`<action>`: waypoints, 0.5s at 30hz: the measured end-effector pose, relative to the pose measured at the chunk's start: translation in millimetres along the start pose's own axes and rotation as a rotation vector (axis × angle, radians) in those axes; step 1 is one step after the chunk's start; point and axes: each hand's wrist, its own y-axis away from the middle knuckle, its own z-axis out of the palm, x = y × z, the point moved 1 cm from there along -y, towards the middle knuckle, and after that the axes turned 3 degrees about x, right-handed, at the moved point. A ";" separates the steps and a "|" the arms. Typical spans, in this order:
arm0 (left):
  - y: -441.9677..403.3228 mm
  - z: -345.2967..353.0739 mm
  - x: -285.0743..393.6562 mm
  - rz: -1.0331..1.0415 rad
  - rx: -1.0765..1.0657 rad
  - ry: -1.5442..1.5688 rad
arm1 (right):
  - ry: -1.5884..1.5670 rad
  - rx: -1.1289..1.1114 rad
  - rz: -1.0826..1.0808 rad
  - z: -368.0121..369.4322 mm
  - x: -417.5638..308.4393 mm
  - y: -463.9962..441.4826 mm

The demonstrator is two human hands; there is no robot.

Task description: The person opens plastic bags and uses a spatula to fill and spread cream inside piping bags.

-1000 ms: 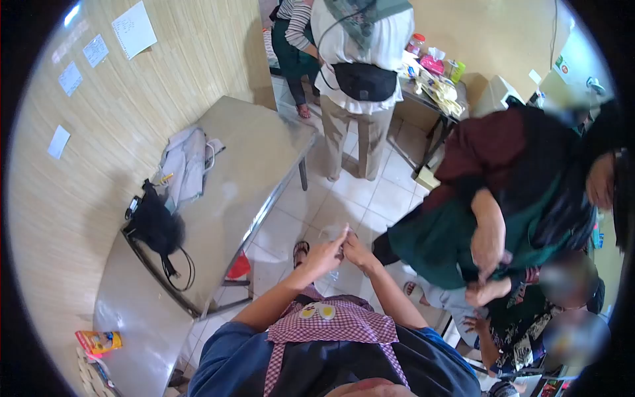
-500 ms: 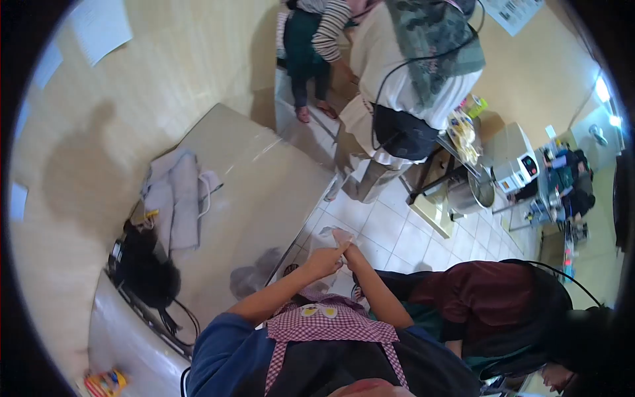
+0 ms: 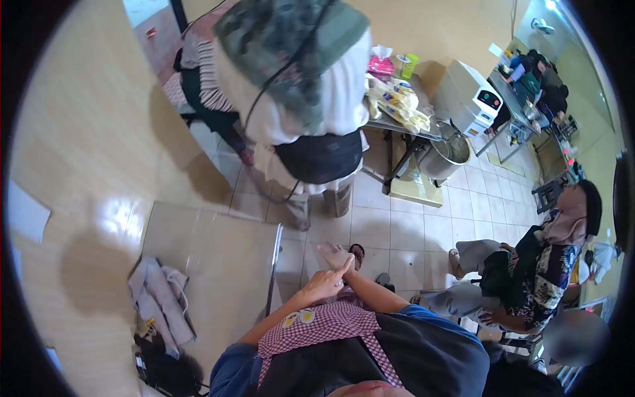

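Beyond apron (image 3: pixel 317 324) | L hand (image 3: pixel 324 284) on R hand (image 3: pixel 337 257), R unclenched, L grip unclear | seated pers. (image 3: pixel 552 274) now visible

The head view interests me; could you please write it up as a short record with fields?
Left hand: against the right hand, near its wrist
Right hand: fingers extended; bare or thinly covered, unclear
Apron: checked bib, worn by the person
Table: grey garment on it
Co-worker: standing beyond, black waist bag
Right background: white machine, metal pot
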 end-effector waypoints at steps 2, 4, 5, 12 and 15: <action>-40.6 -3.8 -2.0 0.025 -0.022 -0.026 | 0.162 0.097 -0.256 -21.6 26.8 -23.5; -91.3 -1.5 -4.0 0.063 -0.057 -0.047 | -0.185 0.028 0.020 -79.4 39.4 -42.2; -117.2 1.8 -4.0 0.072 -0.039 -0.035 | -0.531 -0.060 0.287 -93.3 56.9 -52.7; -319.7 26.4 23.0 -0.044 0.268 0.526 | -1.134 0.077 0.254 -155.5 259.4 -129.5; -372.7 21.8 18.3 -0.292 0.300 0.847 | -1.128 0.081 0.212 -177.3 312.1 -141.3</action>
